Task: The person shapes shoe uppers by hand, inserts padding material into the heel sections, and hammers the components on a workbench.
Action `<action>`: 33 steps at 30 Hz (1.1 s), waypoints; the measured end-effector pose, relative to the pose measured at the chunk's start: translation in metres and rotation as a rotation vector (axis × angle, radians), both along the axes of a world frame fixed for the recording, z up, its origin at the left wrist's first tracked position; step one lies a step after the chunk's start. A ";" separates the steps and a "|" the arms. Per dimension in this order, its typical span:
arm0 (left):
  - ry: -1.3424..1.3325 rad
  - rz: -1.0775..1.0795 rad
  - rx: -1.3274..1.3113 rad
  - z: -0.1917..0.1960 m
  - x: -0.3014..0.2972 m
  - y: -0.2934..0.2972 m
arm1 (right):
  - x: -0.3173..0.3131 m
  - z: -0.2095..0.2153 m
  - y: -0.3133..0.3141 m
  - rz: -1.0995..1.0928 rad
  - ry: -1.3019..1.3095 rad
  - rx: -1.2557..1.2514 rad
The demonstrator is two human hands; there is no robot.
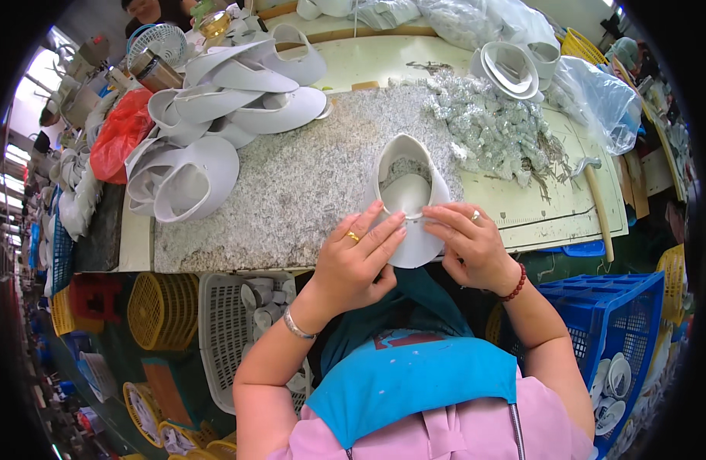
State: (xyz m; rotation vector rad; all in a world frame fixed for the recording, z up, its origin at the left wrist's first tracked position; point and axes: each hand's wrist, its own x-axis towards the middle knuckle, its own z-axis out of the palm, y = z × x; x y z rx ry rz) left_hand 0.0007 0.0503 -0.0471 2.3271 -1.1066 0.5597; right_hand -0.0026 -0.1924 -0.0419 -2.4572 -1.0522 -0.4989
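A white visor [409, 201], with a rounded brim and a closed band ring, lies at the table's front edge before me, its brim toward me. My left hand [362, 249] grips the visor's left side, fingers laid over the place where band and brim meet. On the right side, my right hand [469, 239] holds the visor with its fingertips near the same seam. Both thumbs are low at the brim; how far they reach beneath it is hidden. Several more white visors [249, 111] are heaped on the table to the left.
A mound of small shiny clear-and-silver pieces [494, 126] lies to the right, near a hammer [596, 203]. More visors [507, 70] stand behind it beside clear plastic bags [598, 100]. A red bag [121, 136] is at the left. Below are a white basket [219, 337] and a blue crate [598, 307].
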 end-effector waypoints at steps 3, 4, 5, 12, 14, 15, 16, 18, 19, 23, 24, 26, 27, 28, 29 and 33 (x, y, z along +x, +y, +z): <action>0.098 -0.017 -0.084 -0.003 0.001 -0.003 | 0.000 0.005 0.010 -0.041 0.099 0.085; 0.097 -0.017 -0.083 -0.007 0.003 -0.003 | 0.001 0.006 0.013 -0.063 0.130 0.091; 0.050 0.010 -0.073 -0.014 0.006 -0.004 | 0.004 0.003 0.016 -0.063 0.126 0.093; 0.068 0.143 -0.026 -0.008 -0.008 -0.008 | -0.009 -0.004 0.031 -0.170 0.040 0.129; 0.069 0.108 -0.068 -0.016 -0.006 -0.014 | -0.010 -0.010 0.031 -0.221 0.008 0.112; 0.073 0.101 -0.067 -0.022 -0.004 -0.016 | -0.010 -0.013 0.030 -0.236 -0.004 0.093; 0.089 0.100 -0.066 -0.029 -0.004 -0.017 | -0.012 -0.015 0.031 -0.243 0.006 0.062; 0.053 0.138 -0.056 -0.020 -0.015 -0.016 | -0.022 -0.010 0.039 -0.200 -0.036 0.059; 0.040 0.144 -0.058 -0.019 -0.015 -0.016 | -0.023 -0.012 0.039 -0.196 0.010 0.102; 0.028 0.153 -0.073 -0.021 -0.013 -0.014 | -0.017 -0.009 0.042 -0.157 0.029 0.113; 0.021 0.155 -0.070 -0.021 -0.012 -0.014 | -0.015 -0.009 0.042 -0.150 0.019 0.096; 0.025 0.154 -0.067 -0.022 -0.010 -0.014 | -0.012 -0.006 0.042 -0.131 0.002 0.068; 0.020 0.152 -0.064 -0.022 -0.009 -0.014 | -0.010 -0.004 0.043 -0.115 -0.010 0.036; 0.022 0.152 -0.068 -0.022 -0.008 -0.014 | -0.009 -0.001 0.043 -0.117 -0.014 0.040; 0.024 0.151 -0.072 -0.022 -0.008 -0.013 | -0.007 0.003 0.043 -0.097 -0.048 0.005; 0.025 0.146 -0.090 -0.024 -0.007 -0.014 | -0.003 0.008 0.041 -0.032 -0.105 -0.114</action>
